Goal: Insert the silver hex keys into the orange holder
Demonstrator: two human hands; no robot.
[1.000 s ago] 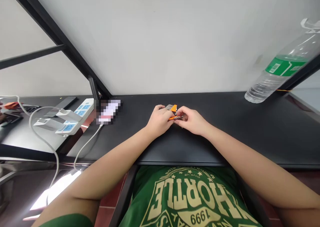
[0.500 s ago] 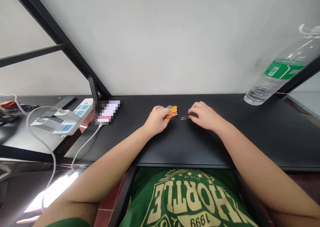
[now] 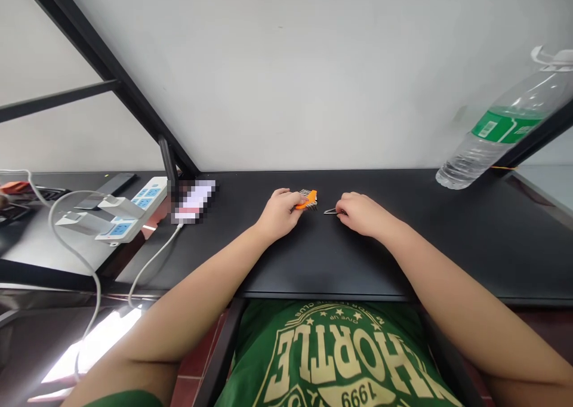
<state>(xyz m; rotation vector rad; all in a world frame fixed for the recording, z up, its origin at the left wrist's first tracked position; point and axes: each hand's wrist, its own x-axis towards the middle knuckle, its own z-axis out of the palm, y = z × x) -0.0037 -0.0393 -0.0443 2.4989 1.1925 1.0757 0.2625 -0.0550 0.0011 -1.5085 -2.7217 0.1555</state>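
My left hand (image 3: 281, 216) is closed on a small orange holder (image 3: 308, 200), thumb and fingers pinching its left side. Rows of short, thin metal rods stick out of the holder at its top and bottom edges. Just to the right, my right hand (image 3: 360, 212) is closed around a thin, silvery metal tool (image 3: 330, 211). Its slim end points left toward the holder, with a small gap between them. Fingers cover the rest of the tool, so its exact kind cannot be made out. Both hands are low over the black table (image 3: 313, 264).
A phone (image 3: 194, 201), blurred out, lies at left on a white cable (image 3: 152, 258). Beyond it is a power strip (image 3: 134, 210) with plugged-in chargers. A large water bottle (image 3: 492, 132) leans at right. A black metal frame (image 3: 134, 102) rises at left, before the wall.
The fingers of my right hand have curled down more tightly around the metal tool, and the hand sits slightly lower. My left hand and the orange holder have barely moved.
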